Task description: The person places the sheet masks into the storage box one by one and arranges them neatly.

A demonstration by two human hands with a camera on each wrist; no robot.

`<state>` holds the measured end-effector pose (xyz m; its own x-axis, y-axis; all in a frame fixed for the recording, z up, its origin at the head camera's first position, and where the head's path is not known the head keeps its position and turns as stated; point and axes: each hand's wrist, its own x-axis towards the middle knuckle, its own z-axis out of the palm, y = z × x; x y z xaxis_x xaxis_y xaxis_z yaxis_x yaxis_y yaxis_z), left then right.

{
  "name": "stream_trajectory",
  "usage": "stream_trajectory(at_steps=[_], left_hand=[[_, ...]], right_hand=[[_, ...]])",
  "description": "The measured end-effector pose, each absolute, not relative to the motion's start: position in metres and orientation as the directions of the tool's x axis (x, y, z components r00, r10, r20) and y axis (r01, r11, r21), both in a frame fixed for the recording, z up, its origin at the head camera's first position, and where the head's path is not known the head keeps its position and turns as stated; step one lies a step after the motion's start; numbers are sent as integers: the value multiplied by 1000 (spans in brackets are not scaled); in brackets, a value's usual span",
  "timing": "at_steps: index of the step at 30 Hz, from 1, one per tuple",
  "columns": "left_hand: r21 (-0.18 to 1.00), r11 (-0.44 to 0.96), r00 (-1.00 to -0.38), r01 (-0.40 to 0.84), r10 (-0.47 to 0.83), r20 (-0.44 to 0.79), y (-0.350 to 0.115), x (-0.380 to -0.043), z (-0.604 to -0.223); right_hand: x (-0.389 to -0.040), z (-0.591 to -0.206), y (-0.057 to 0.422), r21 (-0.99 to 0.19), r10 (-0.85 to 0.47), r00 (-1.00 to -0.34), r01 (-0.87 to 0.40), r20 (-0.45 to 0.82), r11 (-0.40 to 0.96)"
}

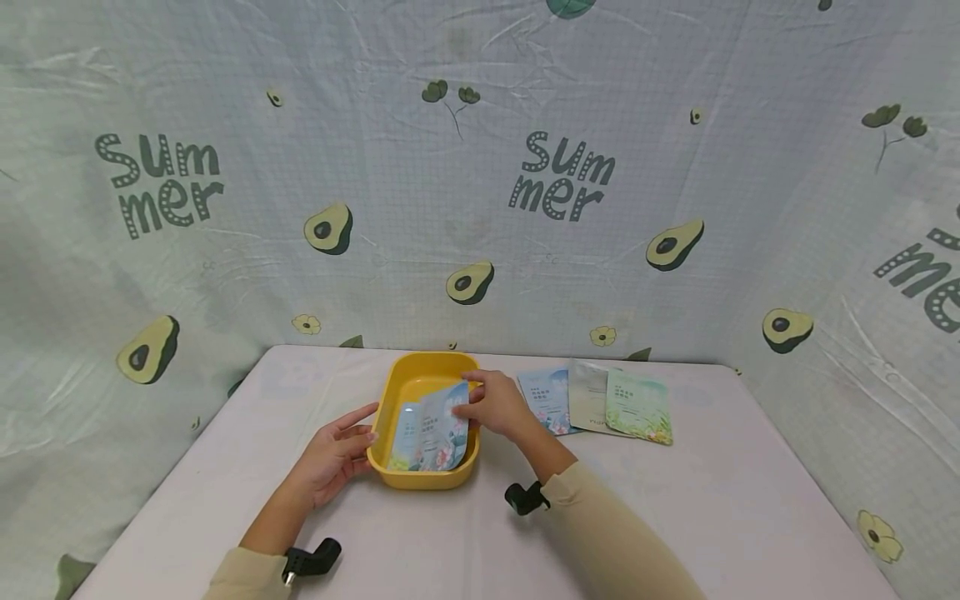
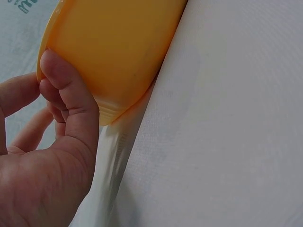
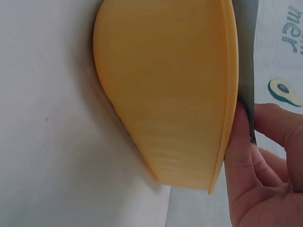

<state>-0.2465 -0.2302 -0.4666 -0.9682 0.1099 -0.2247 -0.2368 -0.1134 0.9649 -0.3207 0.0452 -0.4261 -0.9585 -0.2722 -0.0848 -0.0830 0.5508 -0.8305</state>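
Note:
A yellow plastic basin [image 1: 423,481] stands on the table. My left hand [image 1: 330,462] grips its left rim between thumb and fingers; the left wrist view shows the thumb against the basin wall [image 2: 118,52]. With my right hand [image 1: 498,404] I pinch the right edge of a blue floral sheet mask packet [image 1: 442,429], tilted over the inside of the basin. In the right wrist view this packet [image 3: 246,61] appears edge-on beside the rim, between thumb and fingers. Partly behind it, another light blue packet [image 1: 403,437] lies in the basin.
Right of the basin, a blue packet [image 1: 547,398], a silver-grey packet [image 1: 587,396] and a green packet [image 1: 637,404] lie overlapping on the white table [image 1: 600,500]. A printed cloth [image 1: 405,183] hangs behind and at the sides of the table.

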Motion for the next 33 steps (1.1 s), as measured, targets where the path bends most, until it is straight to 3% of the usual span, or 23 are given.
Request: stream_trajectory(at_steps=[33], left_hand=[[962, -119, -966, -247, 102, -236, -232, -248, -472]], right_hand=[[-308, -427, 51, -813, -228, -973, -117, -19, 570]])
